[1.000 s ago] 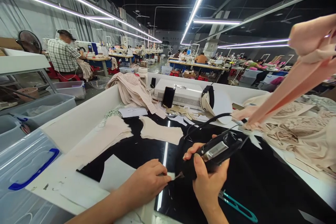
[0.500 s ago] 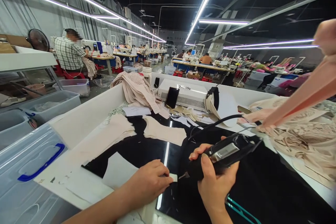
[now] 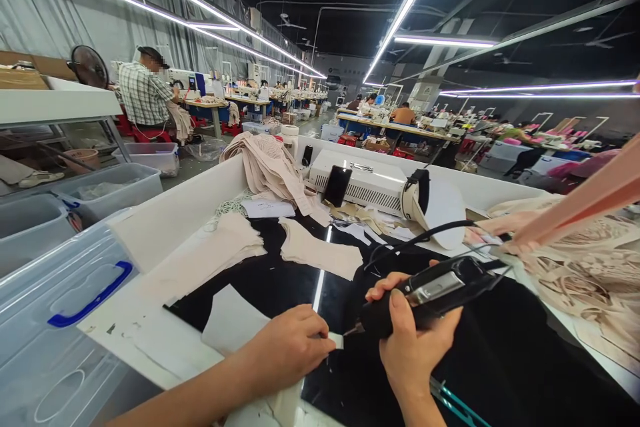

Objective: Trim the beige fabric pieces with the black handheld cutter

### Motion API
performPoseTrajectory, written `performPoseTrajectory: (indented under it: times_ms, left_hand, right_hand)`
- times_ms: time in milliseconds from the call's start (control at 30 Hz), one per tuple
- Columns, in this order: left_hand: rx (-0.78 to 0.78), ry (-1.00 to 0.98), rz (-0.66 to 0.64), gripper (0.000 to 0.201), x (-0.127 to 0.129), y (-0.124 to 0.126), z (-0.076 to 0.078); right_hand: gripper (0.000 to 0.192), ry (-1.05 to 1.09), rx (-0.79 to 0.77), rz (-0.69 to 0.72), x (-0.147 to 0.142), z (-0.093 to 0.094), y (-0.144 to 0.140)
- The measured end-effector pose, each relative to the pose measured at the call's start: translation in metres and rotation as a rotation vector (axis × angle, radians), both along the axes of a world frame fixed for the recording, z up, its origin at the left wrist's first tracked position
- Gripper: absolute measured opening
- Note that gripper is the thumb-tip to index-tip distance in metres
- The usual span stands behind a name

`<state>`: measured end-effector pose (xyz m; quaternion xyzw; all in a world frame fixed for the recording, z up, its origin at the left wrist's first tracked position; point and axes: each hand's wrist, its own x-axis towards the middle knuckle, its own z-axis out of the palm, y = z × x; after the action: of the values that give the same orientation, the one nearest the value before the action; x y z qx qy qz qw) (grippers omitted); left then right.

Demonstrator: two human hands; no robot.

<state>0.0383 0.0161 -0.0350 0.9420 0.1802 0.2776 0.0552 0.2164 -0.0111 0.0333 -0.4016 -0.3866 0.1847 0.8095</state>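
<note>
Black tool (image 3: 431, 295) sits wrapped in right hand (image 3: 417, 347), left hand (image 3: 295, 350) pinches white strip (image 3: 339, 341), teal implement (image 3: 457, 405) by the wrist, cream fabric (image 3: 321, 251) beyond

At the lower centre of the frame, the left grip (image 3: 295, 350), with a small strip (image 3: 339, 341), lies left of the handheld tool (image 3: 443, 287) in the right grip (image 3: 415, 343), all over the counter (image 3: 495, 353). Beyond them, a fabric pile (image 3: 225, 243) sits left of a shaped stack (image 3: 320, 251). Behind, a phone (image 3: 337, 185) stands before a machine housing (image 3: 370, 172). A bin (image 3: 45, 327) occupies the lower left.
</note>
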Motion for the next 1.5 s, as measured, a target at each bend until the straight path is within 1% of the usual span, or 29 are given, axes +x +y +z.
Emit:
performPoseTrajectory:
  times_ms: [100,167,267,333,467,600,800,967,1133,1267,1433,1500]
  left_hand:
    - [0.004,0.006,-0.010,0.014,0.000,0.001,0.001]
    - [0.009,0.012,-0.039,0.012,0.000,0.002,0.001]
    - [0.025,-0.005,-0.090,0.011,0.002,0.005,-0.003]
    - [0.031,-0.003,-0.102,0.013,0.004,0.006,-0.005]
    - [0.053,0.045,-0.080,0.014,0.006,0.004,-0.002]
    - [0.096,0.062,-0.056,0.010,0.006,0.000,0.001]
    - [0.097,0.064,-0.035,0.012,0.006,-0.002,-0.001]
    - [0.105,0.077,-0.037,0.008,0.006,-0.002,-0.003]
    - [0.098,0.054,-0.036,0.010,0.006,-0.002,-0.004]
    - [0.082,0.058,-0.035,0.010,0.007,-0.002,-0.003]
    - [0.081,0.074,-0.013,0.009,0.006,-0.004,0.000]
    - [0.091,0.072,-0.012,0.009,0.006,-0.004,0.001]
  right_hand:
    - [0.055,-0.002,0.003,0.005,0.000,-0.001,0.000]
    - [0.055,-0.007,0.007,0.005,0.000,-0.001,0.000]
    - [0.056,-0.015,0.009,0.007,0.000,-0.001,0.000]
    - [0.057,-0.020,0.003,0.008,-0.001,-0.001,0.000]
    - [0.055,-0.044,0.001,-0.002,-0.001,-0.001,-0.002]
    - [0.054,-0.061,-0.008,-0.020,-0.002,-0.001,-0.002]
    - [0.053,-0.076,-0.009,-0.017,-0.001,-0.001,-0.002]
    - [0.057,-0.052,-0.012,-0.020,-0.002,0.000,-0.001]
    - [0.062,0.005,0.004,-0.001,-0.004,0.003,-0.002]
    - [0.063,0.000,-0.005,0.018,-0.007,0.002,-0.003]
    - [0.054,-0.031,-0.017,0.004,-0.008,0.001,-0.002]
    - [0.053,-0.024,-0.029,0.003,-0.007,0.003,-0.003]
